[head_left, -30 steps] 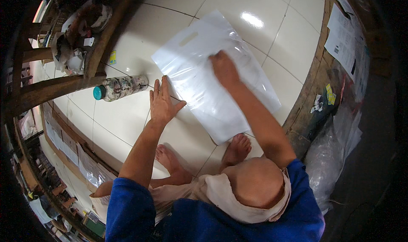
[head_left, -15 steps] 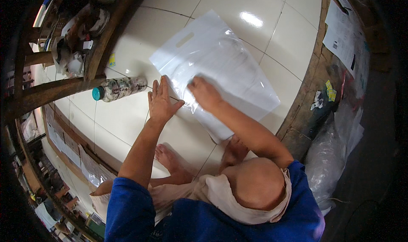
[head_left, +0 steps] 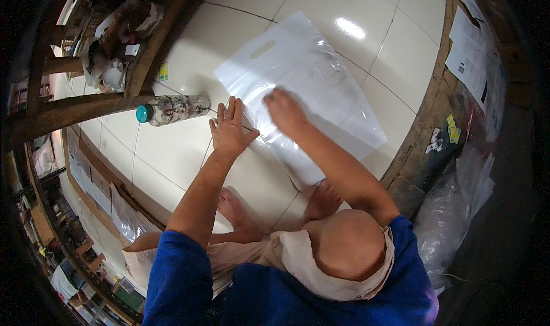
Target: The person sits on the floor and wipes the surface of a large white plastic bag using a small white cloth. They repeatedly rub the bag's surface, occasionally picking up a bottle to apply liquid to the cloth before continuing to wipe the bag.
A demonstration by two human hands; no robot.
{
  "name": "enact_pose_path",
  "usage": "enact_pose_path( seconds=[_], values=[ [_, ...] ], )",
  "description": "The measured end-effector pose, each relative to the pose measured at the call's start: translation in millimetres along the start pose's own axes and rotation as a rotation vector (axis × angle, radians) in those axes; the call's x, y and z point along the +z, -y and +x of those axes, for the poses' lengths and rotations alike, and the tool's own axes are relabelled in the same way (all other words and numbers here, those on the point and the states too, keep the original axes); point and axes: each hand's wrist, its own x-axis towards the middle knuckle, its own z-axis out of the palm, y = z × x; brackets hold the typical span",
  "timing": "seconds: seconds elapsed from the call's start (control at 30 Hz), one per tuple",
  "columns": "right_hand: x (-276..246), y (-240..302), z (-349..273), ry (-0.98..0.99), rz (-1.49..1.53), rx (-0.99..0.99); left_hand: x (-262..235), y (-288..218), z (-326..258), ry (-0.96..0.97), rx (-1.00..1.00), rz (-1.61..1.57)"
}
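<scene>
A white plastic bag (head_left: 329,105) with a cut-out handle slot lies flat and slantwise on the tiled floor ahead of me. My left hand (head_left: 231,134) is open at the bag's left edge, fingers spread and palm down. On the bag's left part rests my right hand (head_left: 286,114), its fingers curled into a fist and slightly blurred. What those fingers hold, if anything, is hidden. To the left of my left hand, a clear bottle with a teal cap (head_left: 175,109) lies on its side; dark marks cover its body.
Wooden beams (head_left: 86,111) and a cluttered shelf (head_left: 109,68) border the left side. On the right runs a wooden edge (head_left: 412,131) with papers (head_left: 467,57) and clear plastic wrap (head_left: 444,223). My bare feet (head_left: 238,208) are close to the bag's near end.
My right fist has slid a little farther away along the bag. My left hand stays at the bag's edge. The whole view has shifted slightly.
</scene>
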Motion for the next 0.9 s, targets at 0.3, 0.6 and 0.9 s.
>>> enact_pose_path(
  seconds=[0.3, 0.6, 0.9],
  values=[
    [-25.0, -30.0, 10.6, -0.034, 0.089, 0.139, 5.6, -4.6, 4.0, -0.015, -0.017, -0.004],
    [-63.3, -33.4, 18.5, 0.145, -0.072, 0.203, 0.0, -4.2, 1.1, 0.021, -0.027, 0.011],
    [-15.6, 3.8, -6.2, 0.031, 0.043, 0.019, -1.6, -3.3, -0.3, 0.021, -0.018, 0.039]
  ],
)
